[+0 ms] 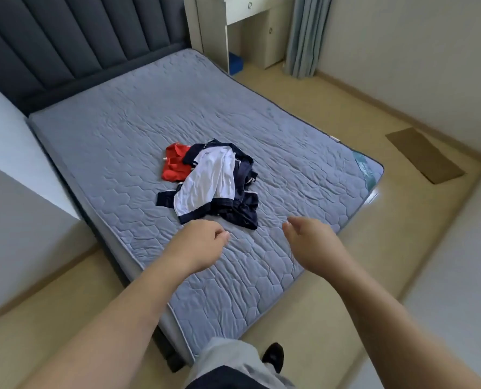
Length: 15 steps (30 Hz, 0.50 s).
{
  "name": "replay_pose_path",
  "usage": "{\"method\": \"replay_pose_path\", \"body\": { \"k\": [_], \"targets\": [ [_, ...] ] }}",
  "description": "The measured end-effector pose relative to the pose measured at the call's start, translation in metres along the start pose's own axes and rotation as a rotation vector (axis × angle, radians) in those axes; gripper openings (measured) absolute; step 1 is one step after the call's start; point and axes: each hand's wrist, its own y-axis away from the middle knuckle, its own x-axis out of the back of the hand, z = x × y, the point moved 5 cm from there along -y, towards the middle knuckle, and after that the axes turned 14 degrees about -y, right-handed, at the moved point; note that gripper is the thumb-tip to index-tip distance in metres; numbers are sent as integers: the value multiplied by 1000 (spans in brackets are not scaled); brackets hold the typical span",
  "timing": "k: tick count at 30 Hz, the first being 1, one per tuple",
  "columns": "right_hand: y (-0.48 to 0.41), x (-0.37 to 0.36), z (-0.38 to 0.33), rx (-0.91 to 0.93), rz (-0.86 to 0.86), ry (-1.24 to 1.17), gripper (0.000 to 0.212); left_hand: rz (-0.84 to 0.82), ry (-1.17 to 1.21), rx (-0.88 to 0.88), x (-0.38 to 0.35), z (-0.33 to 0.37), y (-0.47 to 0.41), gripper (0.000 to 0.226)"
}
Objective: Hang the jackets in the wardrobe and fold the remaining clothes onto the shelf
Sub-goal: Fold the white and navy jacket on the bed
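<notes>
A small heap of clothes lies in the middle of the grey quilted mattress (276, 141). On top is a white garment with navy trim (208, 181), over dark navy clothing (245, 200). A red garment (174, 164) lies at the heap's far left. My left hand (203, 242) hovers over the mattress just short of the heap, its fingers loosely curled and holding nothing. My right hand (306, 240) is stretched out to the right of it, also relaxed and holding nothing. Neither hand touches the clothes.
A dark padded headboard (73, 40) stands at the bed's far end. A white desk (245, 12) and a grey curtain (306, 35) are at the back right. A brown mat (424, 155) lies on the floor at right. My leg and shoe (273, 355) stand by the bed's near corner.
</notes>
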Motion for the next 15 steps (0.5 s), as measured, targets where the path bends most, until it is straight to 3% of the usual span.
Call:
{"method": "replay_pose_path", "body": {
  "k": [11,15],
  "targets": [
    [-211,-1,34,-40,-213,36,39,-126,52,186,-61,2,-179,31],
    [-299,-27,73,-55,-252,-26,42,-248,-142,124,-119,3,-285,33]
  ]
}}
